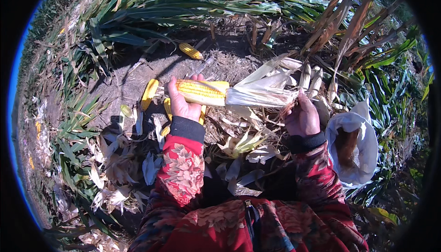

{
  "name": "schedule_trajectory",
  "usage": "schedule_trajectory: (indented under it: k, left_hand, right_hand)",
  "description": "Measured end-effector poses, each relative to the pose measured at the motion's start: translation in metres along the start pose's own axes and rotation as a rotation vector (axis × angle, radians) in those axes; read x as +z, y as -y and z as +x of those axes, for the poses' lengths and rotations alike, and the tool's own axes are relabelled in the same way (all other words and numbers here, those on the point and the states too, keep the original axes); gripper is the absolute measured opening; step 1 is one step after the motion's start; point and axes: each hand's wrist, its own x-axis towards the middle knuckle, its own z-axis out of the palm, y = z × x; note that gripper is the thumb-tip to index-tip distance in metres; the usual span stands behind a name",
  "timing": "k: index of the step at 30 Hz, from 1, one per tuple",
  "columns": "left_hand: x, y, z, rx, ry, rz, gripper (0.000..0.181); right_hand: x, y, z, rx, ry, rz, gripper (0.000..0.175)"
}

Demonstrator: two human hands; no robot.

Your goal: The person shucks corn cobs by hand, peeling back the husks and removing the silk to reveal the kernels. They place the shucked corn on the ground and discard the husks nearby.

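My left hand (pixel 185 103) grips the base of an ear of corn (pixel 203 91), its yellow kernels bare on top and a strip of pale husk along its lower side. From the right end of the ear runs a bundle of dry white husk (pixel 256 96). My right hand (pixel 303 115) pinches the far end of that bundle, where brown corn silk (pixel 288 108) hangs. Close by my left wrist, a husked cob (pixel 150 94) rests on the ground, and other yellow cobs show partly behind the hand and sleeve.
A single husked cob (pixel 191 51) lies farther forward on the soil. To the right stands an open white sack (pixel 367 148) with brown matter inside. Unhusked ears (pixel 315 83) lie beyond my right hand. Cut green stalks (pixel 165 7) spread across the front; loose husks (pixel 117 169) litter the left.
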Motion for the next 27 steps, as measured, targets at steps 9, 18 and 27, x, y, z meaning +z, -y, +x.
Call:
schedule_trajectory:
  k: [9,18,27]
  left_hand:
    - [0.02,0.016,-0.032,0.402,0.252,0.438,0.044]
    - [0.027,0.014,-0.043,0.393,0.351,0.474,0.037]
    - [0.021,0.017,-0.044,0.045,0.628,0.602,0.044]
  right_hand:
    - [0.017,-0.017,0.0,0.059,-0.021,-0.259,0.033]
    - [0.018,0.005,0.001,0.221,0.152,-1.196,0.03]
    - [0.017,0.084,-0.021,-0.322,0.146,-0.514,0.028]
